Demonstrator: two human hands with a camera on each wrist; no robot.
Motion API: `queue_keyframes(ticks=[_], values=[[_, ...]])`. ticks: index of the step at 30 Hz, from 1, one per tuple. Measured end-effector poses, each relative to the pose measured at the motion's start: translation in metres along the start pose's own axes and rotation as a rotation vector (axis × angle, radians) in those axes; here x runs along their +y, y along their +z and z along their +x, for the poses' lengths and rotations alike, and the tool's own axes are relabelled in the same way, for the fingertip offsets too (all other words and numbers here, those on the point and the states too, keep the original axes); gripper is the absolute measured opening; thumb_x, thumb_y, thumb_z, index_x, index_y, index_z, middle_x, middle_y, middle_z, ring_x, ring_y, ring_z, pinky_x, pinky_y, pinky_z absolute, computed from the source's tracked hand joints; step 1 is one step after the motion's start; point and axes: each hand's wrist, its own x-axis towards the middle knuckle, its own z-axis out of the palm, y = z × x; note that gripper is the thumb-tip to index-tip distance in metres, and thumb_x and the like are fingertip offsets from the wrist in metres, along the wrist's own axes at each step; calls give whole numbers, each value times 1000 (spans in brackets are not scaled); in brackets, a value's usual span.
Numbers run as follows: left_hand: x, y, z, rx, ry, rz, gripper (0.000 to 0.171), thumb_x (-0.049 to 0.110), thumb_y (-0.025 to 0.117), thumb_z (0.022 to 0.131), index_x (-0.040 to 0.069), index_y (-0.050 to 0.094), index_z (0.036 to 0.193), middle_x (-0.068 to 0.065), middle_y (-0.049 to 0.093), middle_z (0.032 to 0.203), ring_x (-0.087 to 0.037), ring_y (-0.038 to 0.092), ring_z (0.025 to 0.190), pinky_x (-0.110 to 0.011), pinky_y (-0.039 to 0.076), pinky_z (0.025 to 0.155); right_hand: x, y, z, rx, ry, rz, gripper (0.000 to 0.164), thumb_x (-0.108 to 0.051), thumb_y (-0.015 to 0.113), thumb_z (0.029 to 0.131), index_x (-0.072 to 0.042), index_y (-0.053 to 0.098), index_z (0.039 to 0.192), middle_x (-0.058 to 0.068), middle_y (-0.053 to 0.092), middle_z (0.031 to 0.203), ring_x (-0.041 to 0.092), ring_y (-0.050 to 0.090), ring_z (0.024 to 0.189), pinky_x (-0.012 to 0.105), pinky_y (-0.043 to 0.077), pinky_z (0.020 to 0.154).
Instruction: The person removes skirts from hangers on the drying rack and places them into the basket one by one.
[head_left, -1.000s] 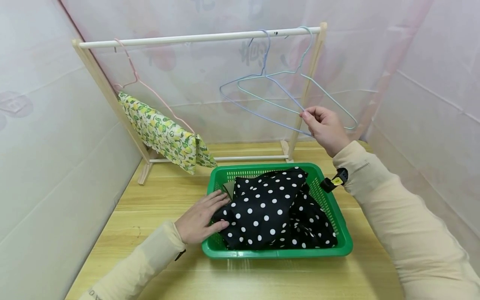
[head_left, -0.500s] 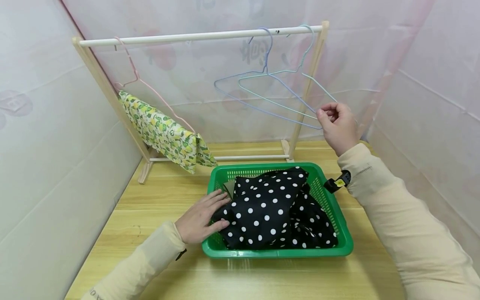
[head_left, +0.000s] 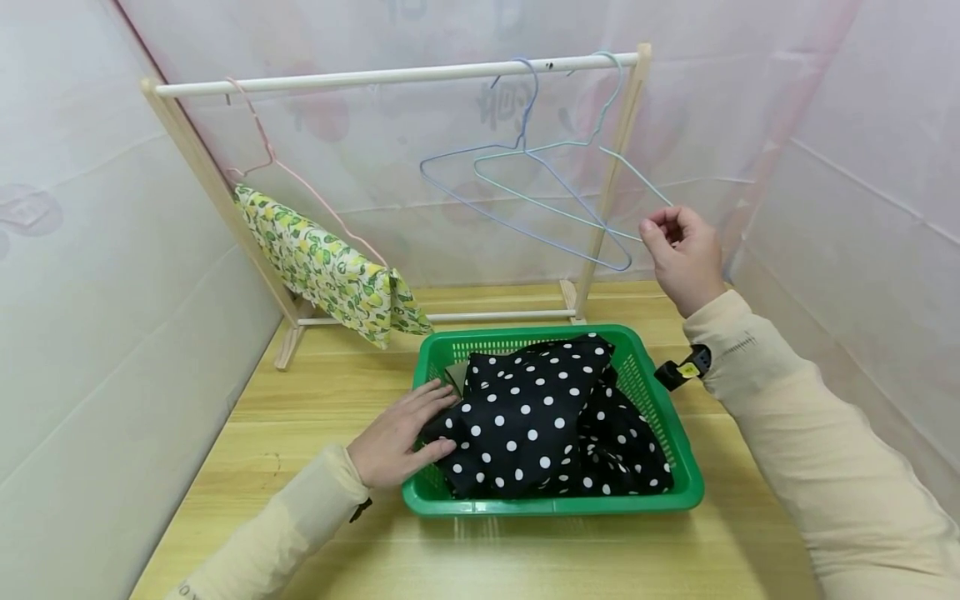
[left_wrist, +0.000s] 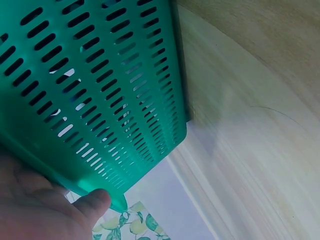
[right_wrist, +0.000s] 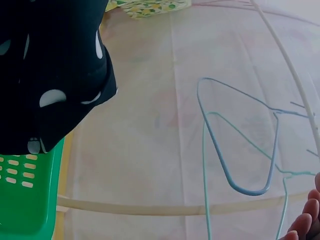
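My left hand (head_left: 397,440) rests over the left rim of a green plastic basket (head_left: 555,506), fingers extended onto a black cloth with white polka dots (head_left: 517,417). In the left wrist view its thumb (left_wrist: 92,206) lies by the basket's rim. The right hand (head_left: 686,254) is raised at the right, thumb and fingers bent together, overlapping the right end of a mint wire hanger (head_left: 540,193). I cannot tell whether it pinches that hanger. A blue wire hanger (head_left: 480,215) hangs from the rail just left of the fingertips, apart from them.
A wooden rack with a white rail (head_left: 375,77) stands behind the basket. At its left, a pink hanger (head_left: 268,150) carries a lemon-print cloth (head_left: 318,258). An olive-coloured piece (head_left: 456,373) shows inside the basket. Pale fabric walls (head_left: 855,217) enclose the wooden table (head_left: 315,400).
My right hand has moved right and let go of the blue hanger, which has swung back left. The left hand stays at the basket.
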Motion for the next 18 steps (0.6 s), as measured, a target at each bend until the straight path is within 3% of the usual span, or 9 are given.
queue_keyframes(ticks=[11, 18], values=[[-1, -8, -3, 29, 21, -48, 63, 44, 54, 96, 4, 41, 144, -13, 37, 150, -30, 26, 142, -53, 27, 110, -15, 3, -4, -57, -113, -10, 21, -16, 60, 96, 5, 61, 99, 1, 55, 78, 13, 47, 67, 22, 36, 54], [-3, -17, -5, 51, -2, -42, 65, 44, 56, 96, 4, 40, 144, -14, 36, 150, -31, 28, 141, -53, 28, 110, -51, 13, -19, -150, -180, -8, 15, -4, 57, 95, 11, 58, 97, 3, 54, 77, 10, 45, 64, 19, 34, 56]])
